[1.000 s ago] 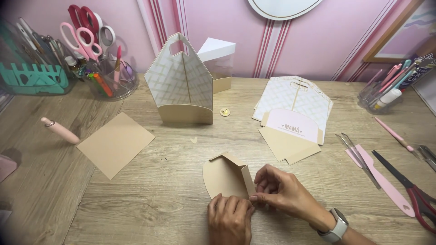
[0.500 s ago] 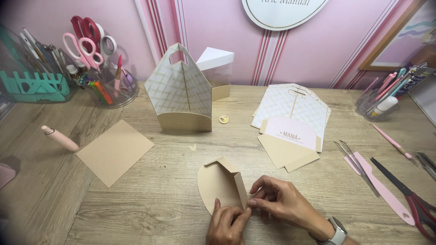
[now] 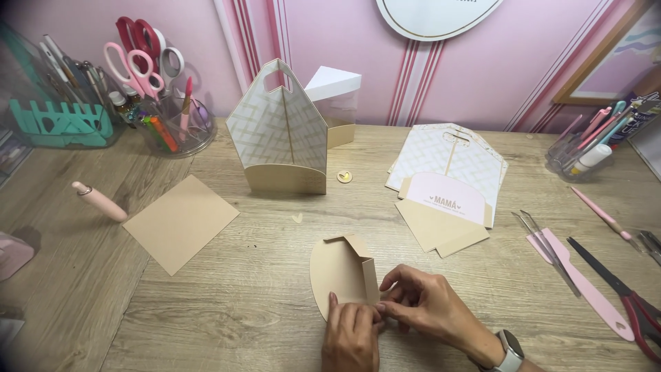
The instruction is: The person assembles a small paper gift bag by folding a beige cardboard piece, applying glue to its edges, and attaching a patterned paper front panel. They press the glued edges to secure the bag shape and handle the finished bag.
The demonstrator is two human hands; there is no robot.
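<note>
A small beige card piece (image 3: 339, 275) with a rounded left side and folded tabs lies on the wooden table (image 3: 227, 310) near the front edge. My left hand (image 3: 351, 334) presses its fingertips on the piece's lower right corner. My right hand (image 3: 430, 306), a watch on its wrist, pinches the folded right flap of the same piece. Both hands touch each other at that corner.
An upright patterned paper bag (image 3: 282, 134) stands behind, a white box (image 3: 333, 93) beyond it. A beige square sheet (image 3: 180, 222) and pink pen (image 3: 100, 201) lie left. Flat patterned cutouts (image 3: 447, 182) lie right. Tweezers (image 3: 547, 251), pink tool (image 3: 582, 282), scissors (image 3: 620, 293) at far right. Tool jars (image 3: 162, 114) at back left.
The view has tilted slightly downward. My hands have shifted a little on the beige piece, fingers now tighter on its right flap.
</note>
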